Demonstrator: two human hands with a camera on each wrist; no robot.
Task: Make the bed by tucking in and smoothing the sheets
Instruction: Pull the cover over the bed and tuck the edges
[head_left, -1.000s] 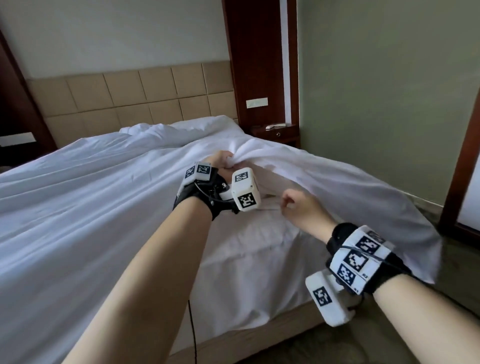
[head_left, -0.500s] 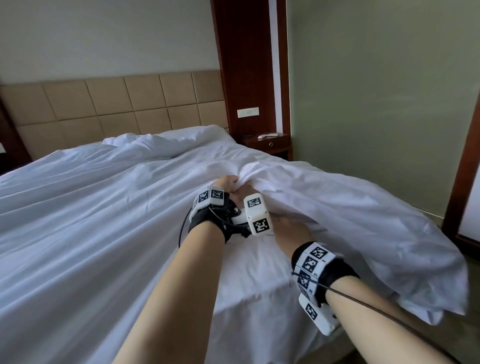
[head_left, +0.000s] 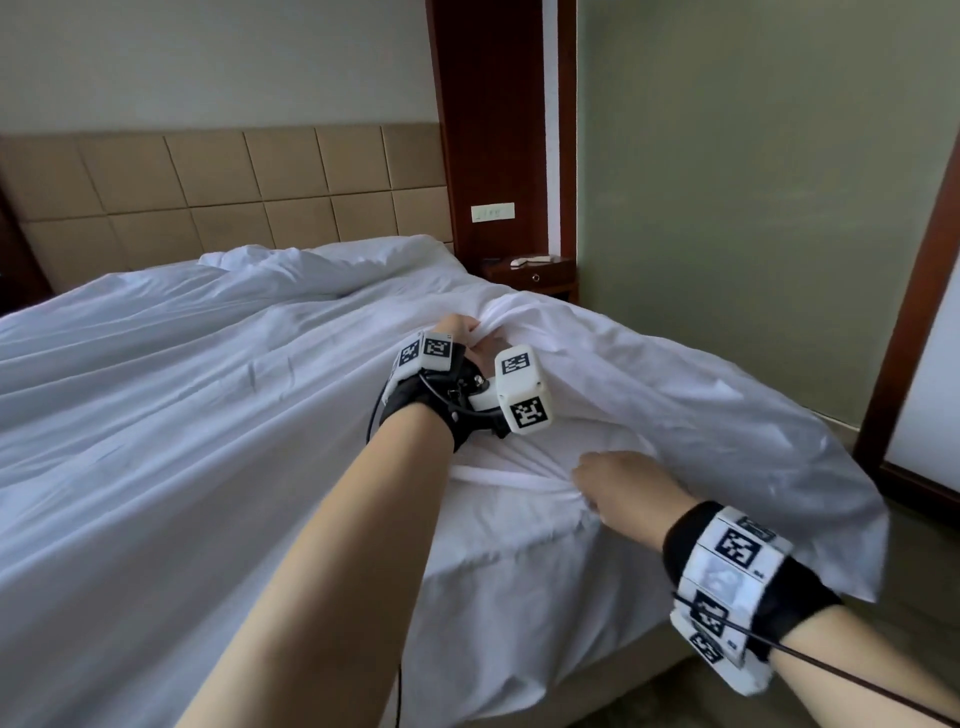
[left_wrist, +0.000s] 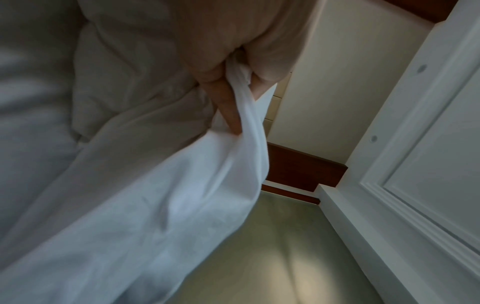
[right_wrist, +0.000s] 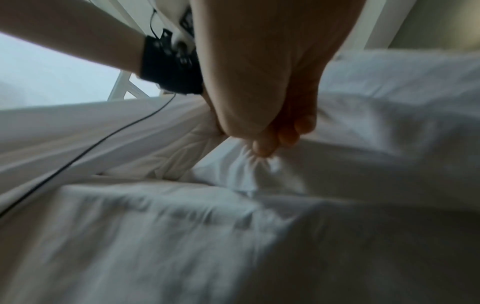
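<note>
A white top sheet (head_left: 701, 431) covers the bed and is lifted along the right side, its free edge hanging over the floor. My left hand (head_left: 475, 338) grips a bunched fold of that top sheet (left_wrist: 241, 127), fingers curled round it, and holds it up off the mattress. Under the raised flap lies the white bottom sheet (head_left: 519, 551). My right hand (head_left: 618, 480) pinches a gathered ridge of the bottom sheet (right_wrist: 249, 164) near the mattress edge, fingertips (right_wrist: 262, 147) pressed into the creases.
A tan padded headboard (head_left: 234, 192) stands at the back. A dark wooden nightstand (head_left: 535, 275) sits by the bed's far right corner, below a dark wood panel. A green wall runs on the right, with a door frame (head_left: 914, 312) at the edge. Narrow floor lies between bed and wall.
My right hand has moved from beside the left wrist, down and right, and now pinches the bottom sheet. The left hand keeps its grip on the raised top sheet.
</note>
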